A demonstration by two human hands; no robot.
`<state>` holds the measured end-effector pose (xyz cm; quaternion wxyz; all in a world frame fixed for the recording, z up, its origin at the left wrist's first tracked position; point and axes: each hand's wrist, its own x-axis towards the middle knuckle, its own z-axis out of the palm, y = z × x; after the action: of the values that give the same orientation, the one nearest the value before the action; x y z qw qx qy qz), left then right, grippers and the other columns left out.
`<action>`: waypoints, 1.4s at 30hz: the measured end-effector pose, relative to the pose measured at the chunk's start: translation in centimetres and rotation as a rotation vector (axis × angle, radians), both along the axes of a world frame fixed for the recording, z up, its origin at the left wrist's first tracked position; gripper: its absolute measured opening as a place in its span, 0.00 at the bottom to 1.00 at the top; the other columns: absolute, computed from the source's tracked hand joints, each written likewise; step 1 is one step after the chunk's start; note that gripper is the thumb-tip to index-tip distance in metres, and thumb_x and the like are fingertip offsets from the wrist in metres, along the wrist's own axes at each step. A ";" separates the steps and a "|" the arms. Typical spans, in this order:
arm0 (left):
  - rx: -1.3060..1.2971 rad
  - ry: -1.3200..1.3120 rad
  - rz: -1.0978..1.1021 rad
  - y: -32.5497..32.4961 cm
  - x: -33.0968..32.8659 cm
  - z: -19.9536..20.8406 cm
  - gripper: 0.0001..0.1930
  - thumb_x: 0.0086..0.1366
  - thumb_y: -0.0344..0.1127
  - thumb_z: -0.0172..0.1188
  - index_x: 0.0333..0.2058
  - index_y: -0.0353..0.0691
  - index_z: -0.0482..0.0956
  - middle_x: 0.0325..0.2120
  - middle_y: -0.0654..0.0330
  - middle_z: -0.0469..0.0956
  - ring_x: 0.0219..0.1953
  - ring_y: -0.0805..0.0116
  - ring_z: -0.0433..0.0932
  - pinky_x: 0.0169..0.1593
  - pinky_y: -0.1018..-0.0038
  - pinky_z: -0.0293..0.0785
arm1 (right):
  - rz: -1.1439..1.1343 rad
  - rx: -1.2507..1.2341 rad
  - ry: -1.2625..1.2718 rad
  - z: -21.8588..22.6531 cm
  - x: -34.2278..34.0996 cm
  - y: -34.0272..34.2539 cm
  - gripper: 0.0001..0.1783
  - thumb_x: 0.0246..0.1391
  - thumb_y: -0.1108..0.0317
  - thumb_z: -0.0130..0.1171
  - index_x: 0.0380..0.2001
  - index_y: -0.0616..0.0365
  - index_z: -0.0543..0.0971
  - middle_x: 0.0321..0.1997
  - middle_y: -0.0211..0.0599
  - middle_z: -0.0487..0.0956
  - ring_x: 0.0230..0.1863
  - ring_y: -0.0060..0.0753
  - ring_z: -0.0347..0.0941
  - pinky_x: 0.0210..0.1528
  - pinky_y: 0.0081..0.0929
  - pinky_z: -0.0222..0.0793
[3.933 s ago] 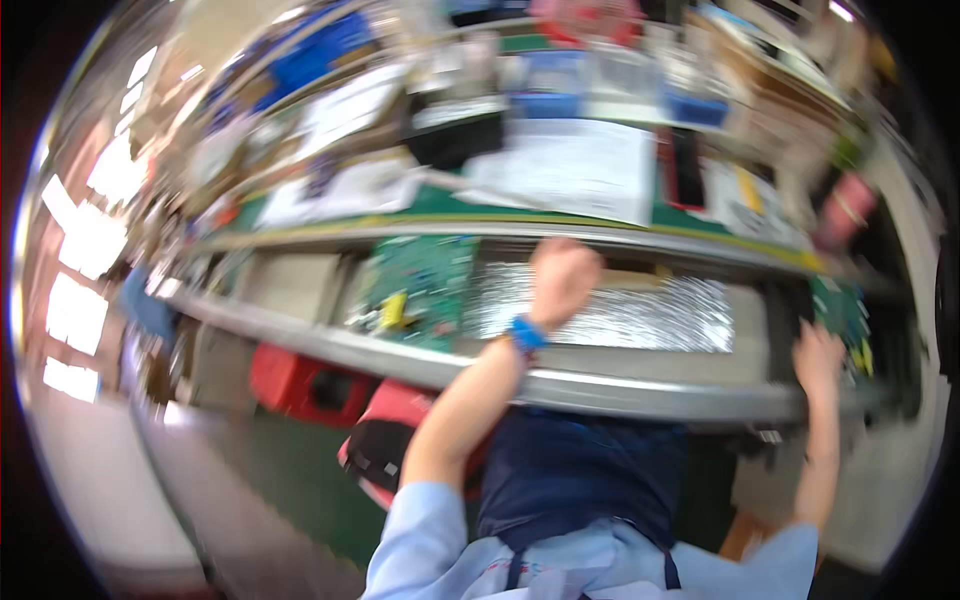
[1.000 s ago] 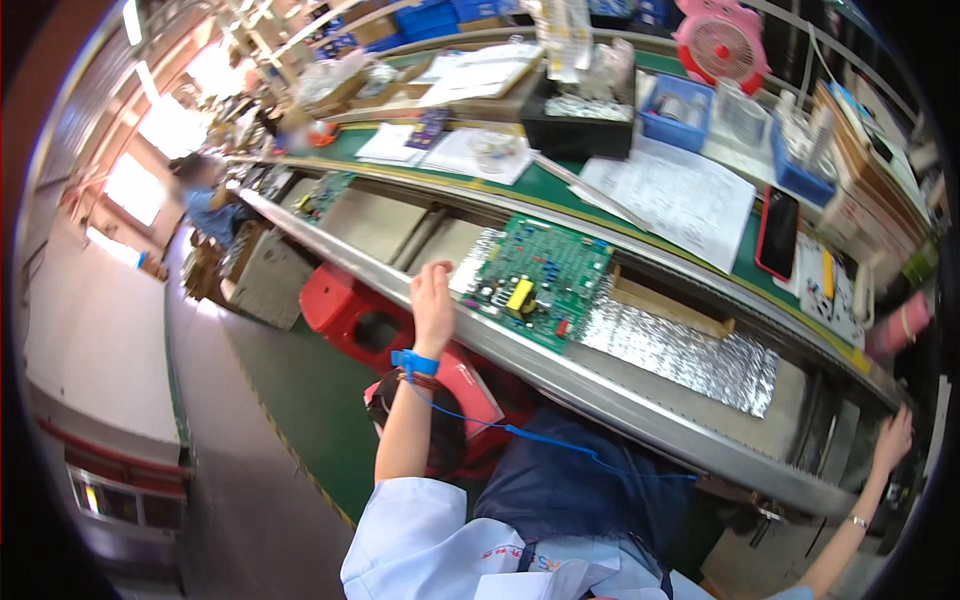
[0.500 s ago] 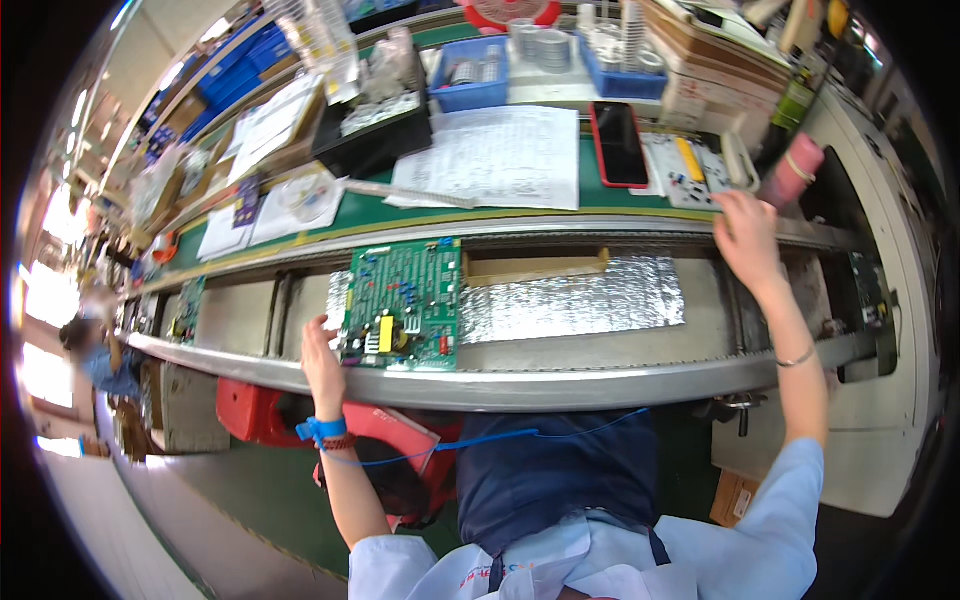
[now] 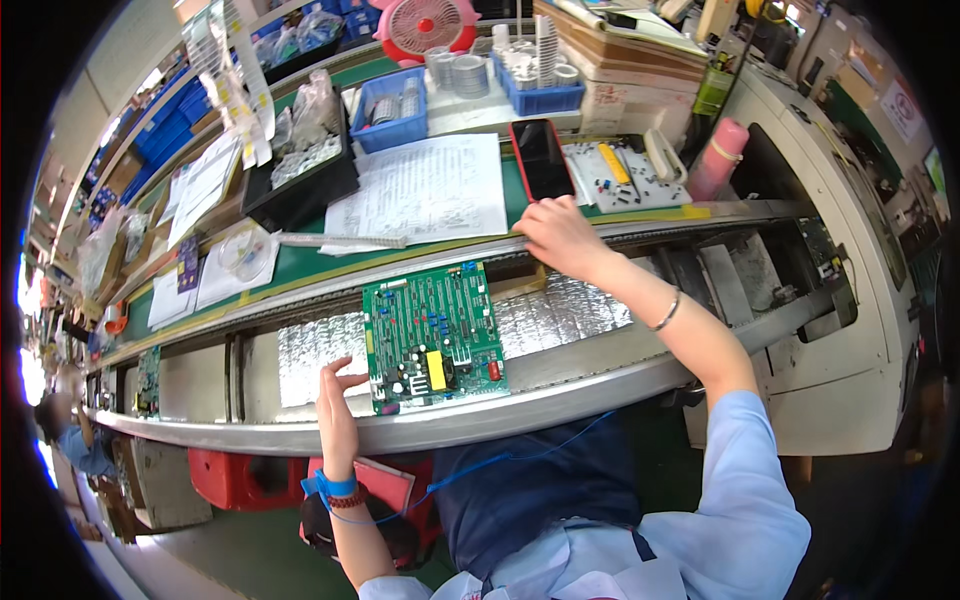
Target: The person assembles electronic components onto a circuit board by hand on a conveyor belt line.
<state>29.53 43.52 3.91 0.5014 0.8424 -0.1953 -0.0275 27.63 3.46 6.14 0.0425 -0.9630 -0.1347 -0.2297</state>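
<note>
A green circuit board lies across the two metal rails in front of me. It carries a yellow block-shaped part, a red part and several small components. My left hand is at its left edge by the near rail, fingers stretched out and thumb apart, seemingly touching the board. Above the far rail, just below a red-edged phone, is my right hand with its fingers curled together. Whatever its fingertips may hold is too small to make out. A blue wrist strap with a cord circles my left wrist.
Silvery bubble foil lies between the rails under the board. Beyond them are a printed sheet, a white tray of small parts, blue bins, a black bin and a pink bottle. A pale machine stands right.
My right hand has moved left from the small-parts tray to below the phone. The board sits further right along the foil, with my left hand beside it. The view has turned.
</note>
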 end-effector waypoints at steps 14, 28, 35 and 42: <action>-0.133 -0.102 0.141 -2.4 -2.7 -0.2 0.18 0.71 0.38 0.36 0.49 0.33 0.67 0.53 0.50 0.66 0.56 0.60 0.64 0.60 0.67 0.54 | 0.022 -0.345 -0.026 -1.4 1.2 1.5 0.01 0.42 0.70 0.55 0.20 0.51 0.74 0.25 0.27 0.72 0.36 0.28 0.70 0.43 0.27 0.59; -0.056 -0.339 0.310 -3.0 -4.9 -0.8 0.14 0.65 0.28 0.43 0.47 0.30 0.69 0.50 0.48 0.68 0.54 0.55 0.65 0.57 0.63 0.57 | 0.258 0.251 0.093 4.1 -1.3 7.8 0.11 0.50 0.69 0.57 0.39 0.51 0.75 0.40 0.28 0.73 0.45 0.31 0.69 0.46 0.32 0.57; -0.009 -0.413 0.291 -4.4 -4.5 0.0 0.14 0.59 0.25 0.49 0.45 0.32 0.71 0.48 0.47 0.70 0.52 0.52 0.65 0.57 0.62 0.57 | 0.341 0.260 0.246 6.4 -4.0 9.7 0.20 0.44 0.73 0.61 0.45 0.50 0.75 0.53 0.30 0.70 0.55 0.37 0.63 0.56 0.37 0.54; 0.019 -0.456 0.337 -4.0 -4.9 -0.1 0.12 0.60 0.26 0.49 0.43 0.33 0.72 0.46 0.49 0.72 0.50 0.53 0.66 0.55 0.63 0.59 | 0.398 0.409 0.518 6.4 -4.2 12.1 0.24 0.44 0.76 0.60 0.48 0.51 0.72 0.41 0.25 0.77 0.52 0.32 0.63 0.57 0.33 0.50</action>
<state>24.65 39.50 3.78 0.4341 0.8521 -0.1599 0.2449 23.44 15.53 12.52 0.3099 -0.9158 -0.2552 0.0120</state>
